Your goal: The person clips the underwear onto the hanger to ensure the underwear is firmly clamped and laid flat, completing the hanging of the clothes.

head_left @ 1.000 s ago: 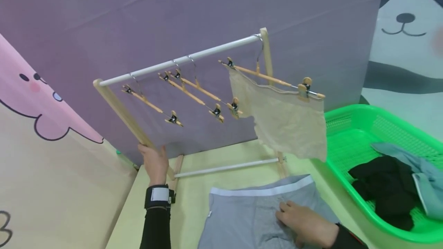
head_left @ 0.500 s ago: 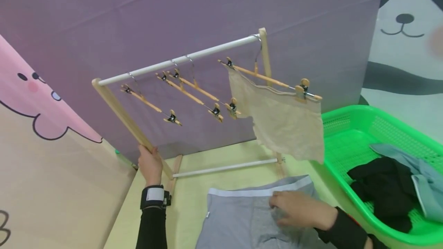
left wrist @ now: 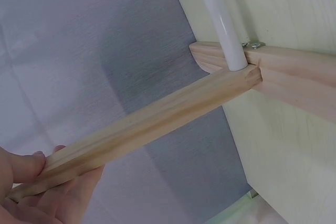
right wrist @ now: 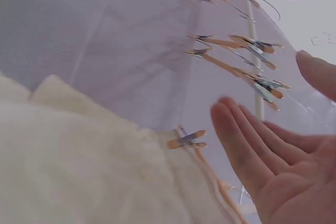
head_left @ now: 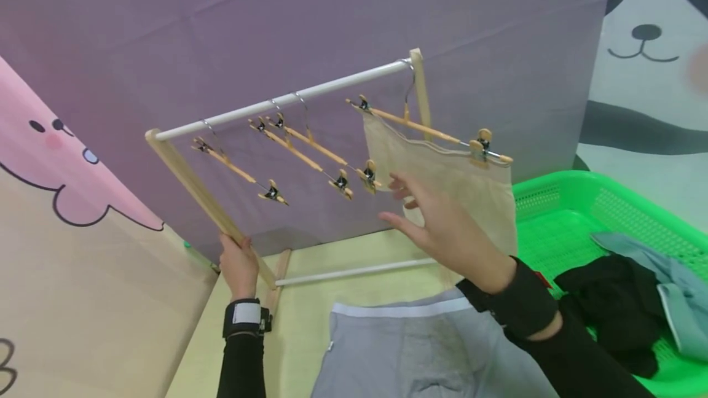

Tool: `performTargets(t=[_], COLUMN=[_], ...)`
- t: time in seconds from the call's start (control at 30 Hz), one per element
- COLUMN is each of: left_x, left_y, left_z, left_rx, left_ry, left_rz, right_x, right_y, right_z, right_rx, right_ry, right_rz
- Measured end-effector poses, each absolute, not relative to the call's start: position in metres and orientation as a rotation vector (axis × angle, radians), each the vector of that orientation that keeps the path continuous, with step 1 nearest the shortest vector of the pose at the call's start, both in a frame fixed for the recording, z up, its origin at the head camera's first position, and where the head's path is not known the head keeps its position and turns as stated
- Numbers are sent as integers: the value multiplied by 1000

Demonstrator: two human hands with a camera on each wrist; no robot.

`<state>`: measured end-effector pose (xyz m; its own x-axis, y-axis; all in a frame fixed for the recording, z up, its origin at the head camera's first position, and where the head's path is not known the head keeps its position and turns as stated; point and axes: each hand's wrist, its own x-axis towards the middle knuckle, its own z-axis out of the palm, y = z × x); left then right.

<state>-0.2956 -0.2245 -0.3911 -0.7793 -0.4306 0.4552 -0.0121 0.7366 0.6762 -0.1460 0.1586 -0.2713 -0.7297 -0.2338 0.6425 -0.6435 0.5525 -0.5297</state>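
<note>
My left hand [head_left: 239, 268] grips the left wooden post [head_left: 193, 186] of a small clothes rack; in the left wrist view, thumb and fingers wrap the post [left wrist: 142, 121]. Raised in front of a hanging beige cloth garment [head_left: 470, 195], my right hand [head_left: 442, 232] has its fingers extended and holds nothing. Just beyond its fingertips hangs a clip hanger [head_left: 318, 146], with another clip hanger [head_left: 293, 155] close beside it. The right wrist view shows the spread right hand [right wrist: 278, 166] below the hanger clips [right wrist: 268, 85]. Grey boxer briefs [head_left: 387, 343] with a white waistband lie flat on the table.
Another bare clip hanger [head_left: 238, 167] hangs at the left of the white rail [head_left: 332, 86]. A green basket [head_left: 594, 186] on the right contains black cloth [head_left: 614, 300] and blue-green cloth [head_left: 683, 312]. A lower white bar [head_left: 354, 272] joins the rack's feet. A purple backdrop stands behind.
My right hand has lifted off the grey boxer briefs and moved up and left to the hangers, in front of the beige garment. The left hand keeps its grip on the post.
</note>
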Motion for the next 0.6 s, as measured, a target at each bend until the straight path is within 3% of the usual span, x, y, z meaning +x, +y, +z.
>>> performTargets(t=[0.2,0.6], left_x=[-294,-296], left_y=[-224,-225], left_z=[-391,-391], left_rx=[340,331], left_ry=[-2339,-2329], left_rz=[-906,-900], right_x=[-162,-176], right_y=[142,128], right_z=[-248,-239], right_rx=[737,712], right_ry=[-2190,-2144], right_rz=[1056,1125])
